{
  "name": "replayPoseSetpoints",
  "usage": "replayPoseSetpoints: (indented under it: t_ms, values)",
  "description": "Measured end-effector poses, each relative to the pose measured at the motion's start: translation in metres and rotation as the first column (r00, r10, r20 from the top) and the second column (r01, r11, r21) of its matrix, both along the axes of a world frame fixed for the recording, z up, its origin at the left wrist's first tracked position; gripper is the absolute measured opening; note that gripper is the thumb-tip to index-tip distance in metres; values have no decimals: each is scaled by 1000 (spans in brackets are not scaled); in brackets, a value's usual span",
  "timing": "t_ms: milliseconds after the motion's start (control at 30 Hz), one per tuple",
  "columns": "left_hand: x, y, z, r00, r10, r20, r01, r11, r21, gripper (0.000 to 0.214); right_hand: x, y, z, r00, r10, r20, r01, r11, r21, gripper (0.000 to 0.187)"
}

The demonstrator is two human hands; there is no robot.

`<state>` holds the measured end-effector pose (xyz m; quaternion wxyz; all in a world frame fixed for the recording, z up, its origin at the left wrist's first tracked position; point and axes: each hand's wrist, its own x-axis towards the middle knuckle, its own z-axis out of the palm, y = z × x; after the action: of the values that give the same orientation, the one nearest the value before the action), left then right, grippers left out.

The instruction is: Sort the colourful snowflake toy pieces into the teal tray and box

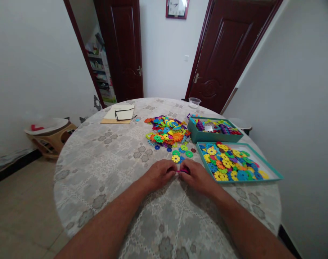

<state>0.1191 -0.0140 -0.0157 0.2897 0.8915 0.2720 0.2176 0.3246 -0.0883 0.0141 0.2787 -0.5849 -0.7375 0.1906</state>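
Close together at the table's middle, my left hand (161, 172) and my right hand (194, 174) are both closed in a pinch. Between their fingertips shows a thin pink plastic piece (179, 171), mostly covered by the fingers; a dark edge shows beside it at the right hand. Just beyond the hands lie several loose notched discs, among them a yellow disc (175, 158) and a green disc (189, 154). Farther back is a heap of mixed colourful notched discs (166, 130).
Right of my hands lies a shallow teal-rimmed tray (272, 172) of discs, with a deeper green box (207, 136) of pieces behind it. Glasses (124, 119) rest on papers (109, 117) at the back left. A clear plastic bowl (194, 102) stands near the far edge.
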Motion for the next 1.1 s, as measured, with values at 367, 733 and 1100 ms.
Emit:
replayPoseSetpoints:
  t_ms: [367, 733, 1100]
  values:
    - [2, 2, 2, 997, 74, -1, -72, 969, 238, 21, 100, 4, 18, 704, -706, 80, 516, 585, 626, 15]
    - [-3, 9, -13, 982, 185, -39, -166, 942, 291, 32, -8, 40, -48, 898, -351, 266, 268, 915, 302, 50]
    - [0, 9, -13, 964, 244, -109, -202, 932, 302, 35, -14, 76, -52, 821, -452, 350, 385, 889, 247, 44]
